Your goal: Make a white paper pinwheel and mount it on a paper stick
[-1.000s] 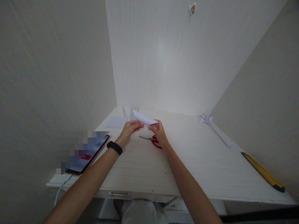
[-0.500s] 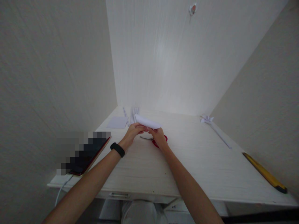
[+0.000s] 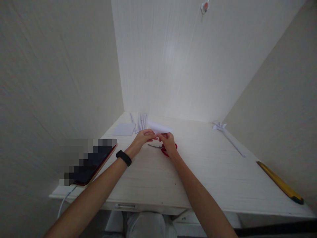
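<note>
Pinching curled paper (image 3: 160, 127) just beyond: right hand (image 3: 168, 141), fingers closed. Left hand (image 3: 143, 137): fingers curled, hold unclear, nearer the right than a second ago. Bench (image 3: 210, 168): running rightward of both to pinwheel (image 3: 219, 126).

Curled white paper (image 3: 160, 127), in hand
It slopes down toward the right, its near edge at the fingers (image 3: 169, 140); the exact grip is hard to see.

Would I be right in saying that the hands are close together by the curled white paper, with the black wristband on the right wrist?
Not quite: the head view shows the black wristband on the left wrist. The left hand and right hand are close together by the curled white paper.
</note>
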The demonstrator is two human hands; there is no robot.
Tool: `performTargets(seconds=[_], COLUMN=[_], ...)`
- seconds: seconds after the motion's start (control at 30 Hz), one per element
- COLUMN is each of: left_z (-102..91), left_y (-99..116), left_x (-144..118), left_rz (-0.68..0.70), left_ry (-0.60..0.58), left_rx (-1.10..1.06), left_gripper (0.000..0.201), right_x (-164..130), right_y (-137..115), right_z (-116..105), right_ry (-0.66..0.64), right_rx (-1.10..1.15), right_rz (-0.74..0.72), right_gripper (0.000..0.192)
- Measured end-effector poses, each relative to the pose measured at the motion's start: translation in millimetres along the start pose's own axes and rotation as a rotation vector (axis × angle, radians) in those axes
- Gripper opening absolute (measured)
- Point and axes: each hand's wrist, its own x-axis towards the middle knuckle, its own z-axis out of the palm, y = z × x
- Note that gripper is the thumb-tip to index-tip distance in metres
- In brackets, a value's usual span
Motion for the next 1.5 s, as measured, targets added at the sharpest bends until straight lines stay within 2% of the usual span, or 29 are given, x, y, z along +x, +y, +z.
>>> performTargets(seconds=[0.23,0.33,0.4,0.47,0.53,0.63,0.73,0.83,0.93,1.0,1.1,1.23,1.3,1.37,1.4,1.5], left_z=[1.1,-0.5,-2.9,-4.9,-6.0,-9.0,-19.8,-35.7,-46.0,-46.6,-41.1,-35.0,-34.5,-34.0,-33.3,-28.1], left_y=[1,-2,-4,-5,-5,-4,-1,1,2,4,7,7,5,3,2,3], left_x=[1,3,3,-1,-8,-19,-26,-28,-29,-29,-27,-18,-11,-3,1,7], left_rz=[-0.018,0.003,0.052,0.126,0.177,0.095,-0.087,-0.221,-0.337,-0.353,-0.257,-0.009,0.157,0.315,0.35,0.267], left_ry=[-0.033,-0.047,0.004,0.107,0.216,0.4,0.535,0.586,0.524,0.505,0.565,0.612,0.534,0.395,0.33,0.17], left_rx=[0.004,0.115,0.349,0.717,1.093,1.482,1.621,1.598,1.519,1.498,1.504,1.47,1.382,1.239,1.152,0.857], left_gripper=[0.022,0.022,0.018,0.019,0.029,0.047,0.058,0.063,0.065,0.064,0.063,0.058,0.051,0.041,0.036,0.024], right_x=[1,2,2,2,2,3,4,4,5,5,6,6,6,6,6,6], right_y=[1,2,3,3,3,3,2,3,5,6,7,8,8,7,7,7], right_z=[-3,-5,-5,-4,-3,-3,-5,-7,-8,-7,-6,-5,-5,-5,-5,-6], right_ry=[-0.016,-0.017,-0.019,-0.008,0.011,0.032,0.053,0.073,0.078,0.08,0.084,0.073,0.066,0.072,0.074,0.061], right_rx=[0.062,0.056,0.057,0.056,0.06,0.078,0.102,0.113,0.097,0.089,0.078,0.074,0.083,0.087,0.087,0.075], right_rz=[-0.016,0.006,-0.004,-0.005,0.001,0.005,-0.004,-0.015,-0.012,-0.008,-0.006,-0.002,-0.002,0.003,0.006,0.016], right_gripper=[0.023,0.025,0.027,0.028,0.028,0.027,0.026,0.026,0.026,0.026,0.026,0.025,0.025,0.025,0.026,0.026])
